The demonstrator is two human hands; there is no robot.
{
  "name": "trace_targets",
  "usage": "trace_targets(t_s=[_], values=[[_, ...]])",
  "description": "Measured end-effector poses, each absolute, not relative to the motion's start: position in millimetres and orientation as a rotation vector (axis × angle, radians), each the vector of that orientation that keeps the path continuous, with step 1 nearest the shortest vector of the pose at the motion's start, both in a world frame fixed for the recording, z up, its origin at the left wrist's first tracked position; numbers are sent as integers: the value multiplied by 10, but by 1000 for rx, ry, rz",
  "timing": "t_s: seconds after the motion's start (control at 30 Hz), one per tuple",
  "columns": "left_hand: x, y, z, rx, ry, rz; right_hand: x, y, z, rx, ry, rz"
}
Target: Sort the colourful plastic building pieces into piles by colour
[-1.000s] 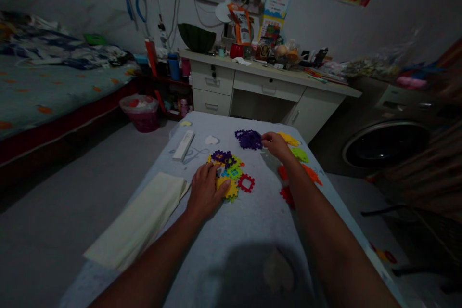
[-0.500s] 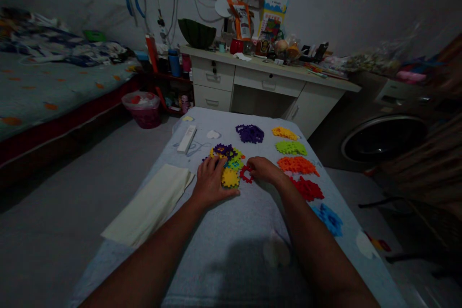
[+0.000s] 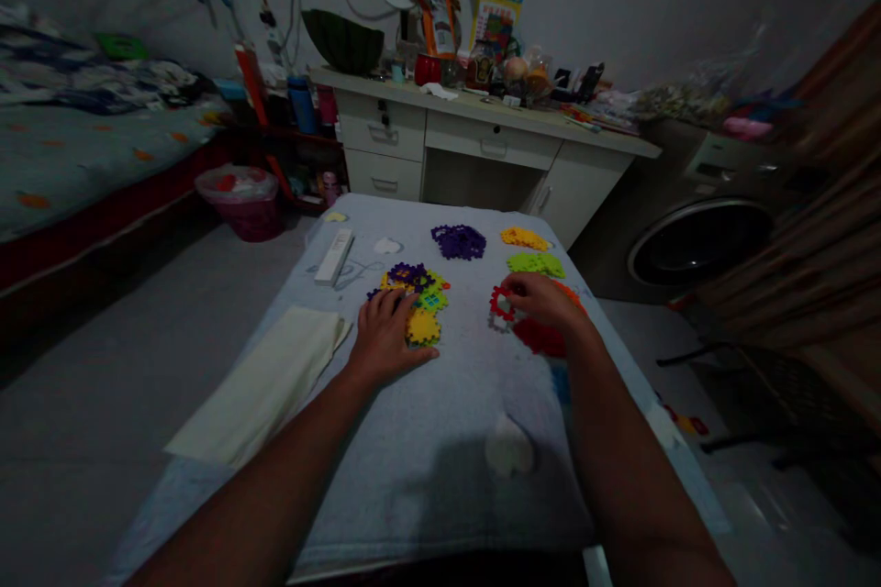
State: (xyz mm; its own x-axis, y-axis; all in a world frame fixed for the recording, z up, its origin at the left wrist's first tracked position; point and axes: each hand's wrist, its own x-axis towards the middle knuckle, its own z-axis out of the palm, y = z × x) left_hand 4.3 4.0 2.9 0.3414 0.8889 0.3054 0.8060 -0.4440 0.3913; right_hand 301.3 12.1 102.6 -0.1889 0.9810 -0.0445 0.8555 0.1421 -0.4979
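My right hand pinches a red gear-edged ring piece and holds it just above the cloth, its shadow below. Under and beside my left hand is a cluster of toothed plastic pieces in yellow, green and purple. The left fingers lie spread over the cluster's near-left side, thumb stretched to the right, hiding part of it. Close to my right hand is a red pile, partly covered by the wrist. An orange pile and a blue pile are mostly hidden by that arm.
On the cloth-covered table are a purple pile, a yellow pile and a green pile. A white box and folded pale cloth lie left. Beyond stands a cluttered desk; a washing machine is right.
My right hand has carried the red ring piece rightward, away from the mixed cluster and toward the red pile. My left hand stays on the cluster. The whole view has shifted slightly.
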Motion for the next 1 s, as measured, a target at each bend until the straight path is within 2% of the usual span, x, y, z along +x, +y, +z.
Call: trace_targets(t_s=[0.3, 0.8, 1.0], values=[[33, 66, 12, 2435, 1549, 763, 3856, -292, 1031, -2029, -2028, 522], [12, 102, -35, 2434, 1533, 810, 3929, -383, 827, -2174, -1996, 379], [15, 97, -19, 2367, 1504, 897, 3733, -424, 941, -2110, -1934, 217]])
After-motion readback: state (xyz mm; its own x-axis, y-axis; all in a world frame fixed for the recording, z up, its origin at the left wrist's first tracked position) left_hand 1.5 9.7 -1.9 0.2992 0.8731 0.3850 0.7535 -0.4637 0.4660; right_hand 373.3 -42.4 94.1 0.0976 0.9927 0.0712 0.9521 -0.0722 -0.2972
